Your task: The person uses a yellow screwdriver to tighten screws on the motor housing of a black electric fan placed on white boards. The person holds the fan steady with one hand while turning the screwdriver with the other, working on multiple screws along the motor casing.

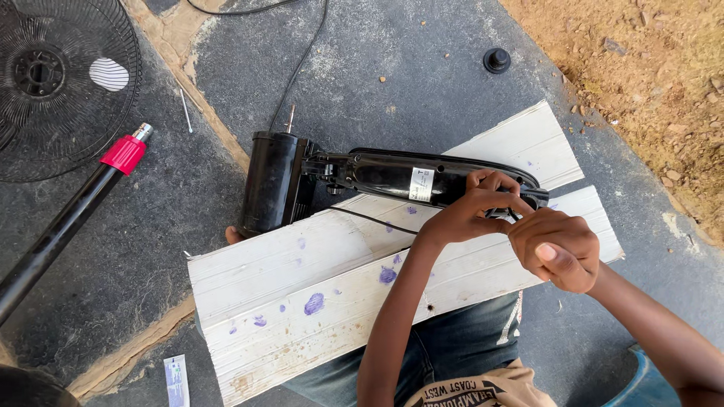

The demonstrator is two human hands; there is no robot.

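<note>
As fingers pinch: both hands (520, 226) (curled).

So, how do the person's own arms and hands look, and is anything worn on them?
Both arms are bare as far as the view shows: no sleeves, gloves, watch or rings visible. The left hand and right hand have short, plain nails. No cables or markings on them.

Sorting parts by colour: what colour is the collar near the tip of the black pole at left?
The collar is red, on the black pole, seen clearly in the head view.
</note>
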